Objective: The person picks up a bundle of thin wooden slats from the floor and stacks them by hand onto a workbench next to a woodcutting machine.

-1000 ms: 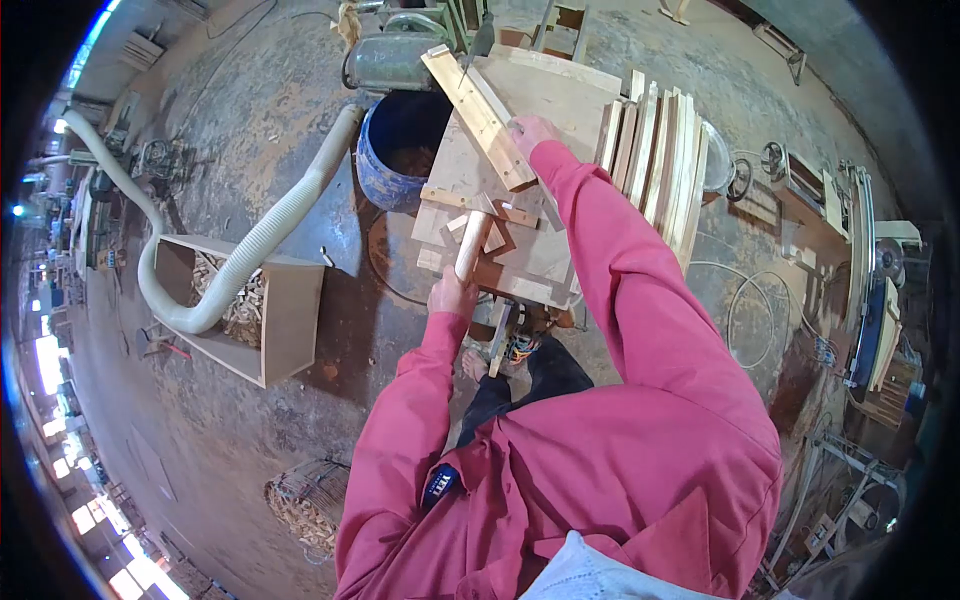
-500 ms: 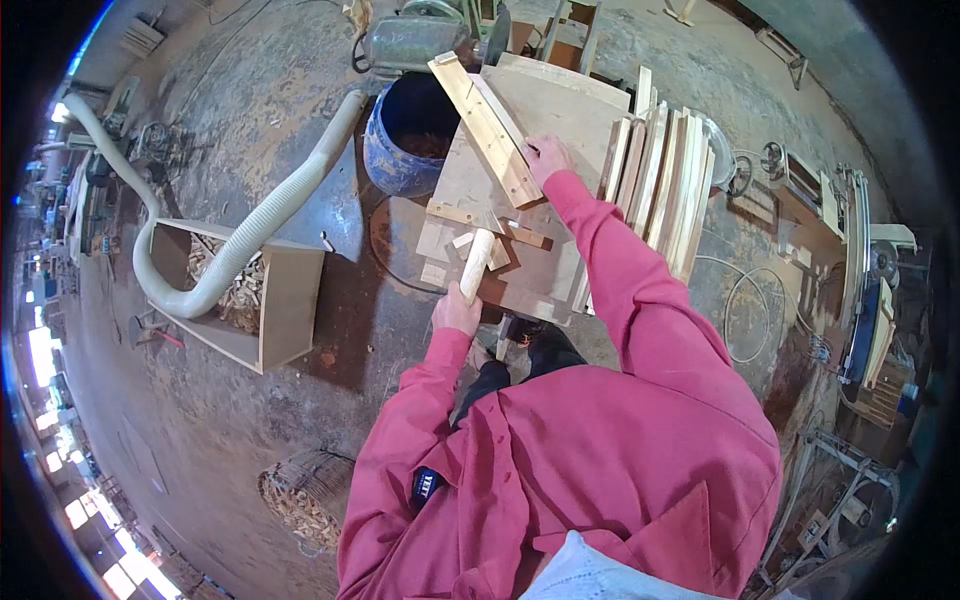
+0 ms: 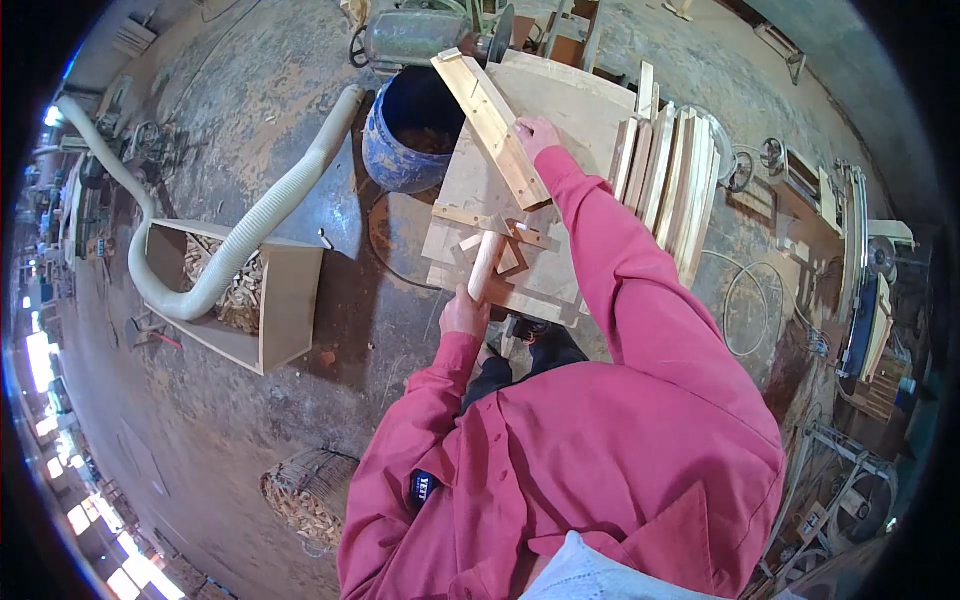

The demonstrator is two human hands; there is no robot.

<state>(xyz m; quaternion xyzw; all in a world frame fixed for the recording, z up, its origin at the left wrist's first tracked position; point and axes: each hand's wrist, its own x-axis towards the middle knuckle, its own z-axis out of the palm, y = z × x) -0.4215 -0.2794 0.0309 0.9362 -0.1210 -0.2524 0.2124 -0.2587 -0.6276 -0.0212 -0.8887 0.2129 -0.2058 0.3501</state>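
My left hand (image 3: 465, 314) is closed around the near end of a pale wooden handle (image 3: 484, 268), at the near left edge of the workbench (image 3: 590, 104). Small wood pieces (image 3: 510, 256) lie around the handle's far end. My right hand (image 3: 537, 136) rests at the right edge of a long wooden board (image 3: 488, 130) that lies diagonally across the bench's left side. Its fingers look bent against the wood, and whether they grip a piece there is hard to make out.
Several long strips (image 3: 668, 180) stand stacked along the bench's right side. A blue barrel (image 3: 398, 158) is at its left. Farther left, a ribbed hose (image 3: 262, 220) enters a box (image 3: 290, 310) of offcuts. A wire basket (image 3: 312, 492) of scraps is on the floor.
My right hand has moved up and slightly left along the board. The handle in my left hand has shifted slightly right and is tilted differently. The narrow strip beside the board no longer shows as before.
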